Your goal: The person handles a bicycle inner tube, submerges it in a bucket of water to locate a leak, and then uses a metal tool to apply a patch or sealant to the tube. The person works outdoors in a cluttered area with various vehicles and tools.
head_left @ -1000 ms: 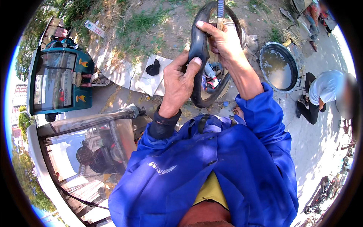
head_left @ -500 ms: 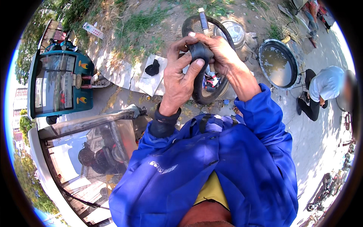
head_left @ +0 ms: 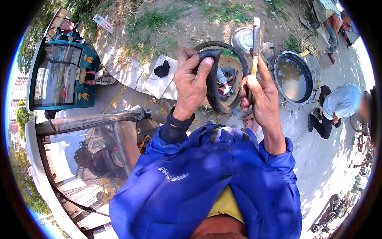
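Observation:
My left hand point(head_left: 190, 85) is closed round a folded stretch of a black rubber inner tube point(head_left: 213, 89), thumb on top. The rest of the tube hangs in a loop to the right of that hand. My right hand point(head_left: 263, 99) grips the wooden handle of an upright tool with a ridged, cylindrical head point(head_left: 256, 38). The tool is apart from the tube and points away from me. Beneath the loop, a round tan container point(head_left: 238, 75) holds a white-and-red tube point(head_left: 223, 83) and several small tools, partly hidden by the rubber.
A black basin of murky water point(head_left: 311, 81) stands at the right, near a crouching person point(head_left: 342, 105). Beyond my hands is a round metal pot point(head_left: 240, 39). A black cloth point(head_left: 161, 69) lies on pale boards point(head_left: 154, 86). Two covered vehicles point(head_left: 85, 95) stand at the left.
My right hand has come off the tube and moved right and nearer me, taking the tool upright with it. My left hand still holds the tube, whose fold now shows more openly.

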